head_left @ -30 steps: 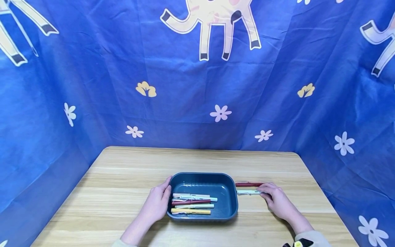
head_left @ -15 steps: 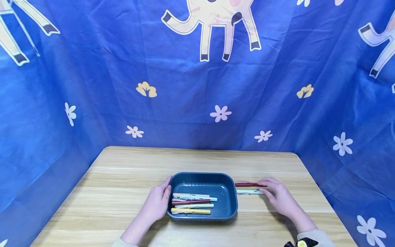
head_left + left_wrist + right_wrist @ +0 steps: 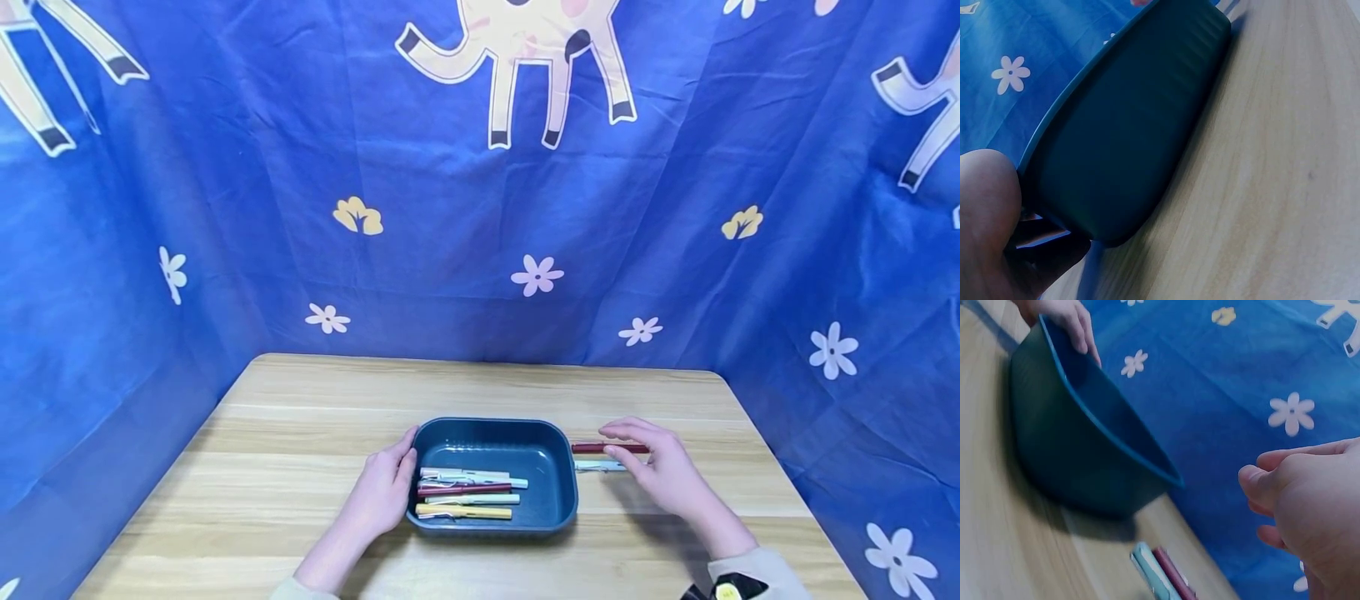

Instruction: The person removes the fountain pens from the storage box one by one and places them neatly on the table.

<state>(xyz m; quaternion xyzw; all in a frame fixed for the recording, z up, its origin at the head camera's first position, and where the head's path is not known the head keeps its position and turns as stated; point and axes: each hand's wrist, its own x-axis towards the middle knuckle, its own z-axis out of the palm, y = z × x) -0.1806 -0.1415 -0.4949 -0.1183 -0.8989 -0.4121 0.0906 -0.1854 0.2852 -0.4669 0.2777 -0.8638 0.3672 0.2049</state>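
Bearings are taken from the middle of the dark teal box (image 3: 491,532) in the head view, 12 o'clock towards the blue curtain (image 3: 435,333). The box sits upright on the counter (image 3: 300,400). The left hand (image 3: 382,490) grips its wall at 9 o'clock. Five pens lie side by side inside, in the 7-to-9 o'clock part, clips towards 9: a pink-white pen, a pale blue pen, a red pen, a pale green pen and a yellow pen (image 3: 465,513).

At 3 o'clock, just outside the wall, a loose red pen (image 3: 587,448) and a loose light-blue pen (image 3: 596,467) lie nearly parallel on the counter, the red one on the 12 o'clock side. The right hand (image 3: 663,468) is above their outer part, thumb and fingers moderately parted, holding nothing; the right wrist view shows it clear of both.

Risks, in this inspector's judgement: the two loose pens lie so close that a pinch on one could catch or roll its neighbour. With their inner ends just beside the wall, a pen lifted too flat could knock the rim. Should the left hand's grip slacken, such a knock could shift the box; a tug by it could roll the pens inside out of line.
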